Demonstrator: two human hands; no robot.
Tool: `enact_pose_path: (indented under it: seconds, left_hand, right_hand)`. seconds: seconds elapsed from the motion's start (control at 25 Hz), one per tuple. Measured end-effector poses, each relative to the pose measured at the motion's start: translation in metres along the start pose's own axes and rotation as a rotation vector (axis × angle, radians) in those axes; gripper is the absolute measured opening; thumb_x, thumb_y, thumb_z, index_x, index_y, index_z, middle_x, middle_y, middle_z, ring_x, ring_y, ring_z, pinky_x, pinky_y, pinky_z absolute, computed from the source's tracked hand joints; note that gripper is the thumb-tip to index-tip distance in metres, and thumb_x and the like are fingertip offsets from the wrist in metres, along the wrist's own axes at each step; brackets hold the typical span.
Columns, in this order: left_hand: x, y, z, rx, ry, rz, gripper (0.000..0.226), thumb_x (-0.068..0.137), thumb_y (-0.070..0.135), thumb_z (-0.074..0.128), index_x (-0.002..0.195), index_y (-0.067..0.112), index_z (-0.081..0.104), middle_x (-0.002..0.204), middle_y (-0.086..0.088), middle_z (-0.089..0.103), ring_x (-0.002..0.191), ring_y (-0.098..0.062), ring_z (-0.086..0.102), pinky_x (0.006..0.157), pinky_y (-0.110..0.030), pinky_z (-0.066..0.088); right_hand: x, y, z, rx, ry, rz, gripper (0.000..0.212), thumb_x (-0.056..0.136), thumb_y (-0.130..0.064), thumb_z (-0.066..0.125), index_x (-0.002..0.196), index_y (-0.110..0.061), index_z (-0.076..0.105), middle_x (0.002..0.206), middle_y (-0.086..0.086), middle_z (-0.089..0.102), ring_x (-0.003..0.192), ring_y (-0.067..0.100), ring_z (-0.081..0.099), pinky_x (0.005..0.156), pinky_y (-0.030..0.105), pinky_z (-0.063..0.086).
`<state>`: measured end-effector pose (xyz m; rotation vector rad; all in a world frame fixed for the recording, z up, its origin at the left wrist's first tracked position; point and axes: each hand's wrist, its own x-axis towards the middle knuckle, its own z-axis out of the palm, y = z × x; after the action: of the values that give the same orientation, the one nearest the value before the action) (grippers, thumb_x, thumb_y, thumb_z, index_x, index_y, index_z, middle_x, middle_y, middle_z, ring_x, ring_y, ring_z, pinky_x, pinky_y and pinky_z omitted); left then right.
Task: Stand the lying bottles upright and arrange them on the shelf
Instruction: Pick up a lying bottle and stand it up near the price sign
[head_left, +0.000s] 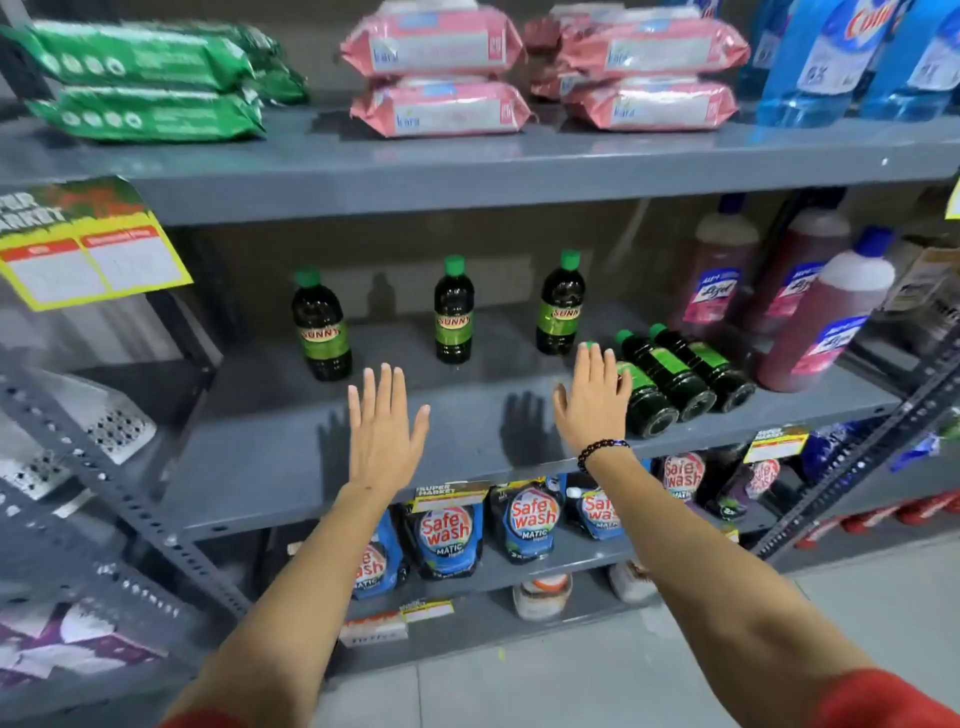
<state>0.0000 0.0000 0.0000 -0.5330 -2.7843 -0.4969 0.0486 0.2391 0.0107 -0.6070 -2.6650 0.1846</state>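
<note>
Three dark green-capped bottles stand upright on the grey middle shelf (270, 467): one at the left (320, 327), one in the middle (453, 312), one at the right (560, 306). Three more of the same bottles lie on their sides at the shelf's right, bases toward me: the nearest (647, 400), the middle one (670, 376), the far one (709, 371). My left hand (384, 431) hovers flat and open over the bare shelf. My right hand (592, 402), open with a bead bracelet at the wrist, partly covers the nearest lying bottle; whether they touch is unclear.
Pink-labelled large bottles (815, 322) stand at the shelf's right end beside the lying bottles. Wipes packs (441, 67) and blue bottles (826, 57) fill the shelf above. Detergent pouches (447, 530) sit on the shelf below. A yellow price tag (88, 244) hangs at the left.
</note>
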Motion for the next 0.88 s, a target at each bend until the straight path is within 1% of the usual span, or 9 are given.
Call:
enact_pose_path:
  seconds: [0.08,0.2,0.28,0.4,0.52,0.68,0.8,0.88]
  left_hand:
    - [0.004,-0.009,0.014,0.02,-0.075,-0.068,0.062,0.097,0.04,0.028,0.145,0.003,0.015,0.157,-0.015,0.014,0.146,-0.031,0.004,0.121,-0.048,0.002]
    - [0.004,-0.031,0.034,0.058,-0.158,-0.121,0.061,0.097,0.039,0.031,0.145,0.003,0.018,0.156,-0.016,0.016,0.146,-0.031,0.005,0.12,-0.048,0.002]
    - [0.007,-0.04,0.042,0.076,-0.186,-0.141,0.06,0.097,0.038,0.032,0.144,0.002,0.021,0.155,-0.017,0.02,0.145,-0.033,0.008,0.12,-0.048,0.004]
    - [0.013,-0.047,0.048,0.084,-0.216,-0.175,0.059,0.096,0.038,0.034,0.142,0.002,0.025,0.154,-0.017,0.025,0.145,-0.032,0.012,0.12,-0.048,0.006]
    - [0.014,-0.047,0.054,0.053,-0.22,-0.198,0.058,0.096,0.037,0.036,0.142,0.002,0.027,0.153,-0.017,0.026,0.144,-0.032,0.014,0.12,-0.048,0.007]
    - [0.015,-0.05,0.055,0.024,-0.224,-0.204,0.057,0.096,0.037,0.036,0.141,0.003,0.029,0.153,-0.016,0.026,0.144,-0.031,0.015,0.12,-0.047,0.007]
    - [0.015,-0.051,0.054,0.023,-0.237,-0.2,0.058,0.096,0.039,0.034,0.142,0.004,0.027,0.154,-0.015,0.025,0.144,-0.031,0.015,0.12,-0.047,0.008]
    - [0.015,-0.051,0.053,0.019,-0.244,-0.194,0.058,0.096,0.039,0.034,0.142,0.004,0.027,0.154,-0.015,0.024,0.144,-0.031,0.015,0.12,-0.046,0.008]
  right_hand:
    - [0.012,0.009,0.007,-0.055,-0.106,0.114,0.074,0.09,-0.029,0.054,0.148,-0.002,0.016,0.156,0.019,0.021,0.145,0.035,0.017,0.116,0.056,0.016]
    - [0.034,0.026,0.018,-0.095,-0.209,0.253,0.08,0.09,-0.032,0.056,0.148,-0.001,0.011,0.157,0.023,0.014,0.146,0.038,0.011,0.115,0.058,0.013]
    - [0.047,0.032,0.023,-0.124,-0.269,0.298,0.082,0.089,-0.034,0.058,0.147,0.001,0.011,0.156,0.024,0.015,0.145,0.039,0.014,0.115,0.058,0.015]
    - [0.062,0.042,0.027,-0.144,-0.307,0.378,0.078,0.089,-0.029,0.059,0.145,0.006,0.016,0.151,0.026,0.025,0.14,0.041,0.024,0.113,0.057,0.024]
    - [0.066,0.048,0.032,-0.191,-0.309,0.413,0.071,0.091,-0.024,0.055,0.142,0.01,0.02,0.146,0.027,0.032,0.134,0.041,0.032,0.11,0.054,0.03]
    - [0.071,0.046,0.037,-0.208,-0.24,0.417,0.063,0.087,-0.017,0.059,0.136,0.01,0.03,0.137,0.025,0.04,0.127,0.041,0.038,0.104,0.053,0.034]
    - [0.069,0.038,0.037,-0.157,-0.187,0.443,0.056,0.084,-0.014,0.063,0.129,0.008,0.039,0.131,0.024,0.044,0.124,0.04,0.04,0.101,0.054,0.035]
    - [0.066,0.024,0.033,-0.067,-0.17,0.475,0.056,0.082,-0.019,0.066,0.126,0.006,0.042,0.13,0.023,0.044,0.124,0.039,0.039,0.101,0.054,0.034]
